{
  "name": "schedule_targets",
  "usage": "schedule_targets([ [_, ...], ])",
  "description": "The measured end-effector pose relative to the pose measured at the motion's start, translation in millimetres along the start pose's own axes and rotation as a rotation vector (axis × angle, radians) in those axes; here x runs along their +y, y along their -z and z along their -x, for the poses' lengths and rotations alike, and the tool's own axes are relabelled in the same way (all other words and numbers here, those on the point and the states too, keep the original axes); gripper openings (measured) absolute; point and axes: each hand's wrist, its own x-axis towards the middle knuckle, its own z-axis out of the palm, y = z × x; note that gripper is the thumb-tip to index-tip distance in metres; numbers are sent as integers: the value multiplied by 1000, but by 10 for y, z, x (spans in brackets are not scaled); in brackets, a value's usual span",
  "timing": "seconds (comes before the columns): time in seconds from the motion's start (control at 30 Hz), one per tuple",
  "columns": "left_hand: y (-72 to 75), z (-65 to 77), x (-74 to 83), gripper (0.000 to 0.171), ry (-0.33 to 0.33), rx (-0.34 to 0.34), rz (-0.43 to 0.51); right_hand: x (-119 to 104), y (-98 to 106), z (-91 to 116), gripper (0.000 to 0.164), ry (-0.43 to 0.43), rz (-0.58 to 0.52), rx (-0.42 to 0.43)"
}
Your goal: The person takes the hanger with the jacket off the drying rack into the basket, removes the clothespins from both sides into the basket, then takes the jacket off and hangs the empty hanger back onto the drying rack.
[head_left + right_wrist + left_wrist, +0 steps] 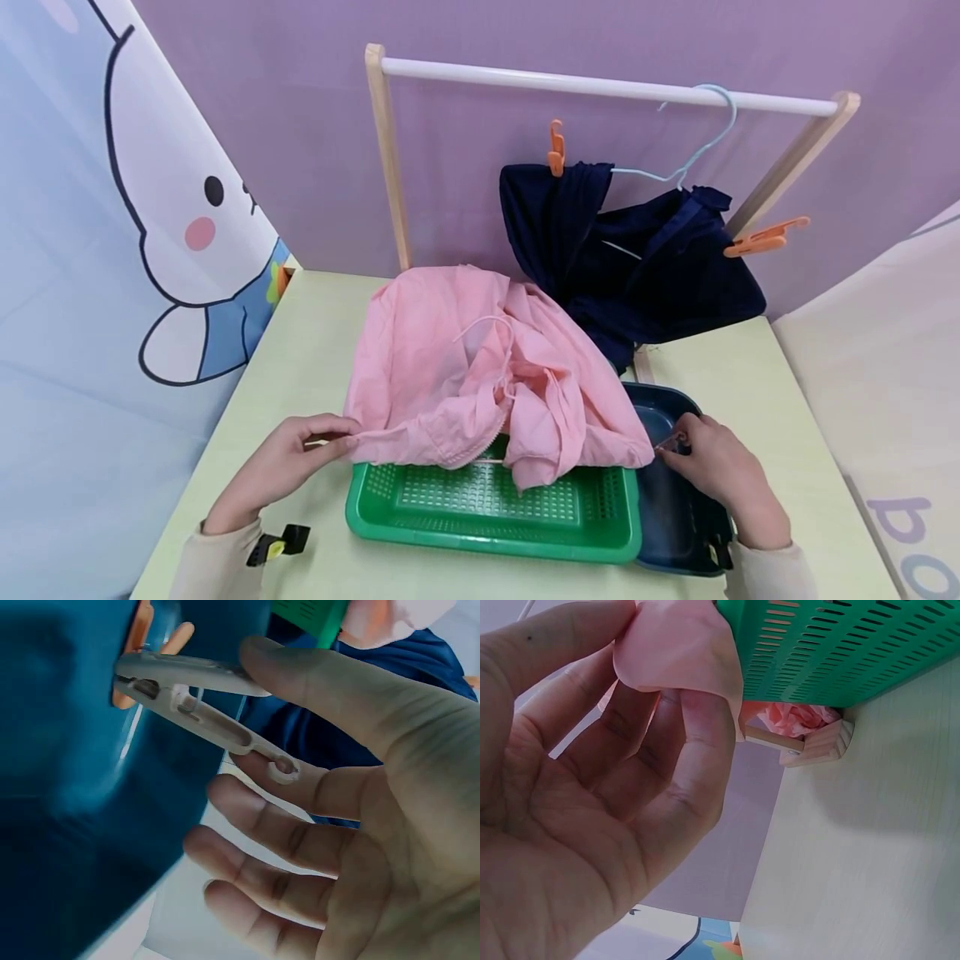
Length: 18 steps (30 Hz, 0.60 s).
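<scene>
My left hand (292, 458) pinches the left end of a pink zip jacket (420, 350), thumb on one side of the cloth. The jacket lies over a green basket (491, 546), with a pink hanger (501, 325) at its neck. Over the dark blue basin (678, 533), my right hand (723, 467) holds a pale pink clothespin (187, 709). Thumb and forefinger are on its two handles, the other fingers loosely bent. The clothespin is close to the jacket's right end; whether it touches the cloth cannot be told.
Behind stands a wooden rack with a white rail (525, 79). A navy garment (667, 283) hangs there on a light blue hanger (708, 146), bearing an orange clothespin (556, 150) on each side. Orange pieces (139, 634) lie in the basin. Printed cloth (90, 333) borders the left.
</scene>
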Motion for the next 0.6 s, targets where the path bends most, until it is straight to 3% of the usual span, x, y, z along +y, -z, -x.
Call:
schedule_targets([
  [0.2, 7, 2, 28, 16, 2, -5, 12, -17, -35, 7, 29, -35, 20, -61],
  [0.6, 3, -7, 8, 15, -5, -4, 12, -48, 9, 41, 33, -28, 35, -26],
])
